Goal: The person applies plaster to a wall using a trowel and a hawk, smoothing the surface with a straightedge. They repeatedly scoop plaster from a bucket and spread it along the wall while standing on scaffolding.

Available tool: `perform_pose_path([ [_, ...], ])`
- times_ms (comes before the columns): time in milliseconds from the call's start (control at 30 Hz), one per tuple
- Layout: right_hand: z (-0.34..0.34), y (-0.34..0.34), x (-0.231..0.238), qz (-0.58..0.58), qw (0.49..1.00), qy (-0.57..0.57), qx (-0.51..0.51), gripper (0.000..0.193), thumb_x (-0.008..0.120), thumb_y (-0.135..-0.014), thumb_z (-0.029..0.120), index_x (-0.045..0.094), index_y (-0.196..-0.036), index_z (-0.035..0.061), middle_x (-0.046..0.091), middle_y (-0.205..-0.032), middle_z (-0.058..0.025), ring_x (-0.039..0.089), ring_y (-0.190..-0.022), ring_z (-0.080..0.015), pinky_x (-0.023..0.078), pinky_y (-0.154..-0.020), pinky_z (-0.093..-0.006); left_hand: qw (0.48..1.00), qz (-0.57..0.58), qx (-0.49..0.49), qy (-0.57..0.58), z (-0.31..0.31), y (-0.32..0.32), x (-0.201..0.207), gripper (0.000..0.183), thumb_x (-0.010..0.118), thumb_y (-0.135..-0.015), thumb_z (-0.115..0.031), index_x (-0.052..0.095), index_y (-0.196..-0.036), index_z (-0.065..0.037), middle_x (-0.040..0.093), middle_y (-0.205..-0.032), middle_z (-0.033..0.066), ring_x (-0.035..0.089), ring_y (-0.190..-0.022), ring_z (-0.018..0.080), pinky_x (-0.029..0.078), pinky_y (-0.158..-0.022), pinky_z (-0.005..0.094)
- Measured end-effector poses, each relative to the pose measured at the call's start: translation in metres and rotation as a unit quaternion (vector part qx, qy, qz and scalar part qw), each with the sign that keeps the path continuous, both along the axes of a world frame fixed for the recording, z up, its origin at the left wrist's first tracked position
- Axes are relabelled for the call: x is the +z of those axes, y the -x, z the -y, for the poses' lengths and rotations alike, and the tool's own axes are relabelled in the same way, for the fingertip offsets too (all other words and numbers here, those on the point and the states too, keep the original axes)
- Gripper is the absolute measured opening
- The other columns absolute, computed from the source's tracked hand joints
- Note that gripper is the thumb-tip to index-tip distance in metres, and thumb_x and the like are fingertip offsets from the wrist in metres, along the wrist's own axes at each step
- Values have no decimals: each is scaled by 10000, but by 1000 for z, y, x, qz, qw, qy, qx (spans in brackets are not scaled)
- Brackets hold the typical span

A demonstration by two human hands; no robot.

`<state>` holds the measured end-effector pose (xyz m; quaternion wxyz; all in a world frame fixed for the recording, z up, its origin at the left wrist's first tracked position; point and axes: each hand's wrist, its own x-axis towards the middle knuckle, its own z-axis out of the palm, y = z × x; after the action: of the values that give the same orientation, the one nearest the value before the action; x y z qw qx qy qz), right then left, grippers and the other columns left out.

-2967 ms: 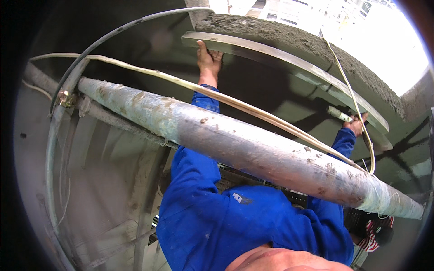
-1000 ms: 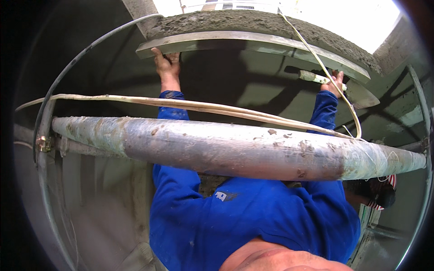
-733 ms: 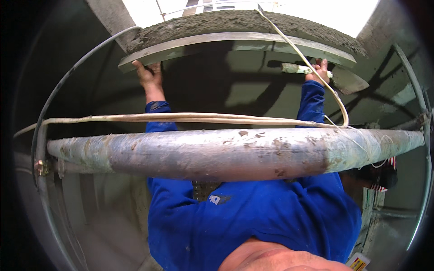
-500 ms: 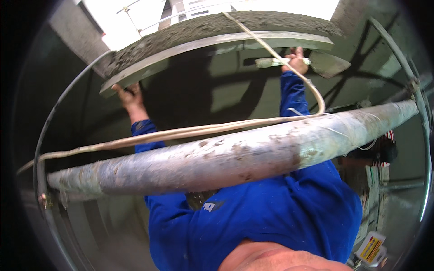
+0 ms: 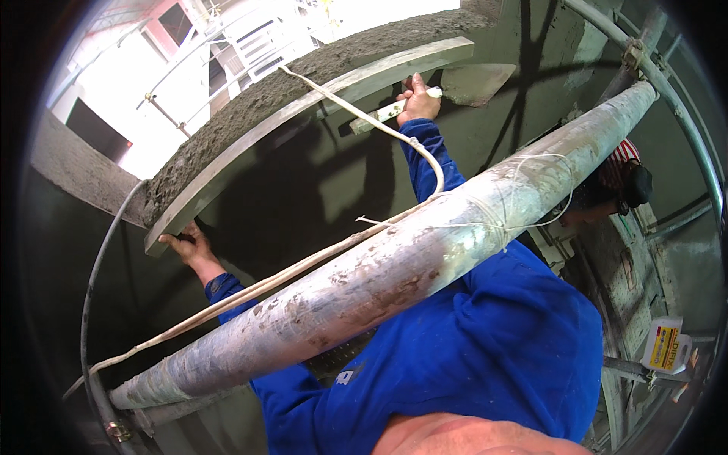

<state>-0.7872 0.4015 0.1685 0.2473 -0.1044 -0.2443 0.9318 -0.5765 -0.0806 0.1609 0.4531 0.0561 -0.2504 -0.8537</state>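
Observation:
My left hand [image 5: 193, 247] is closed around the lower left end of a long, pale straightedge [image 5: 379, 73], its thumb on the near side. The straightedge slants up to the right, along the underside of a rough mortar edge [image 5: 311, 70]. My right hand [image 5: 418, 105] grips the pale, mortar-stained handle of a trowel [image 5: 476, 83], whose flat blade points right. The fingers of that hand reach up close to the straightedge's lower side; whether they press on it I cannot tell. Both arms, in blue sleeves, pass behind a thick metal pipe.
The stained scaffold pipe [image 5: 326, 311] crosses in front of my chest, with rope [image 5: 303, 267] and thin cord tied to it. Thinner scaffold tubes [image 5: 694, 133] stand at right. Another person [image 5: 626, 178] is beyond the pipe, lower right. A white jug [image 5: 667, 347] hangs near planks.
The view has tilted, so the pipe and straightedge now slope more steeply up to the right. Both hands keep hold of the same things. More of the bright outside shows at upper left.

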Motion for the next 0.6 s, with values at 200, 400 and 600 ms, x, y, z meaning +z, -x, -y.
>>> perform_pose_path([
  [200, 0, -4, 5, 0, 1000, -6, -3, 156, 628, -835, 104, 492, -823, 27, 587, -680, -82, 451, -423, -91, 403, -368, -275, 1000, -13, 18, 17, 3, 2, -2, 807, 574, -753, -554, 360, -1272, 27, 454, -1213, 141, 483, -1094, 258, 501, -903, 366],
  [400, 0, -4, 7, 5, 1000, -3, -9, 184, 637, -825, 100, 469, -808, 28, 563, -645, -62, 446, -413, -96, 405, -358, -265, 999, 21, 21, 38, 12, 4, -7, 817, 575, -745, -571, 369, -1268, 23, 467, -1214, 136, 503, -1077, 246, 481, -916, 355],
  [600, 0, -6, 8, 3, 1000, -2, -9, 191, 637, -824, 98, 461, -808, 26, 559, -645, -63, 447, -417, -98, 403, -353, -267, 999, 39, 17, 13, 9, 2, -7, 811, 567, -744, -589, 395, -1251, 21, 495, -1185, 131, 516, -1060, 240, 489, -890, 339],
])
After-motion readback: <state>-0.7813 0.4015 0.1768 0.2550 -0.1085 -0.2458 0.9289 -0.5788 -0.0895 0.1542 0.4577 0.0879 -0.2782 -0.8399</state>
